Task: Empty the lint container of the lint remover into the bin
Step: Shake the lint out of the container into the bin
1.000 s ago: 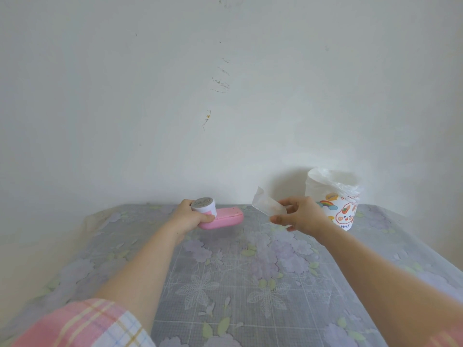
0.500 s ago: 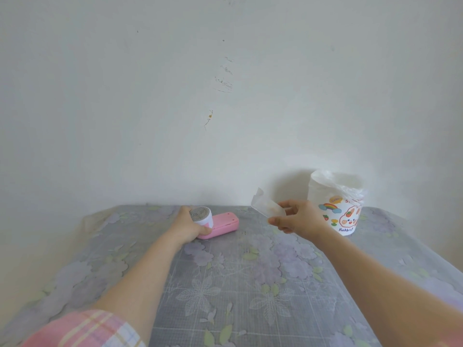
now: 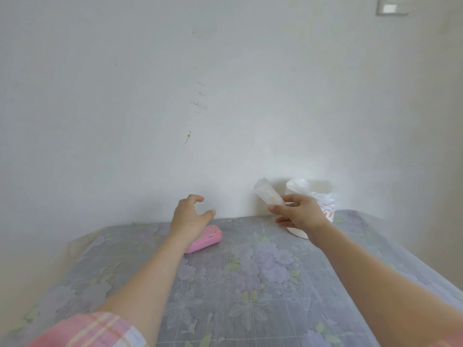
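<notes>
Left hand (image 3: 189, 216) just let go of lint remover (image 3: 205, 239), fingers spread; right hand (image 3: 298, 213) pinching lint container (image 3: 267, 194) nr bin (image 3: 300, 189) — ready to tip

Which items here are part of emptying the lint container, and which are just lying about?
Part of the job:
- clear lint container, held in the right hand
- pink lint remover, lying on the table under the open left hand
- lined bin by the wall

Just there:
- floral tablecloth
- wall switch
</notes>
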